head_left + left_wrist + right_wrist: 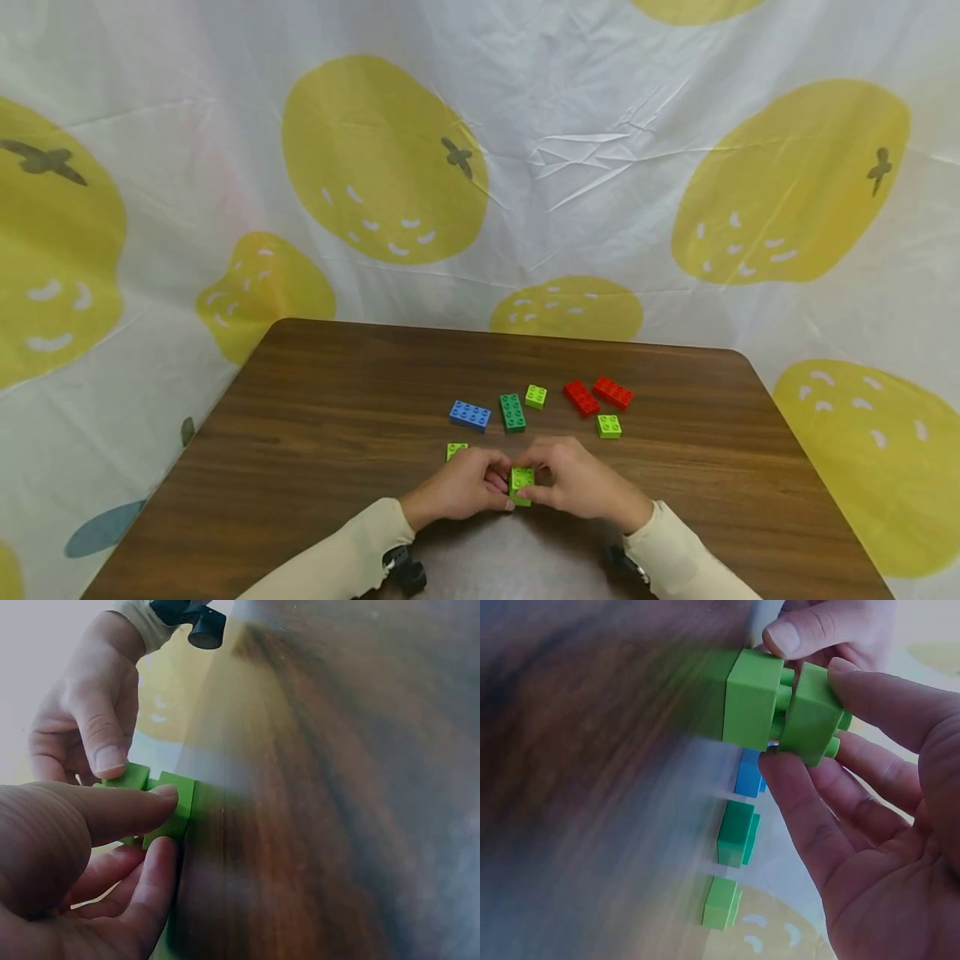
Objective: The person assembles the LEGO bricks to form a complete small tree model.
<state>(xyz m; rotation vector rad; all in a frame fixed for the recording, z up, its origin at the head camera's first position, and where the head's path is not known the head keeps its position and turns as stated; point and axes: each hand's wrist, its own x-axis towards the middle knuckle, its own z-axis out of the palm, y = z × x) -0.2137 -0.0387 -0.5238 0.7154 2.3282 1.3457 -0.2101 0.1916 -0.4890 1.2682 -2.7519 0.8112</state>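
Note:
Near the table's front edge both hands meet over two lime green 2x2 toy bricks. My left hand (461, 485) pinches the lower lime green brick (751, 701) low against the table, thumb on one side and fingers on the other. The upper lime green brick (810, 712) is pinched between the thumb and fingers of my right hand (577, 482). It sits over the lower brick's studs, and in the right wrist view those studs still show between the two. Another lime green brick (456, 450) lies just beyond my left hand, partly hidden by it.
Beyond the hands on the brown table (337, 400) lie a blue brick (470, 415), a dark green brick (512, 412), a lime brick (536, 396), two red bricks (582, 398) and another lime brick (609, 427). A lemon-patterned curtain (525, 208) hangs behind.

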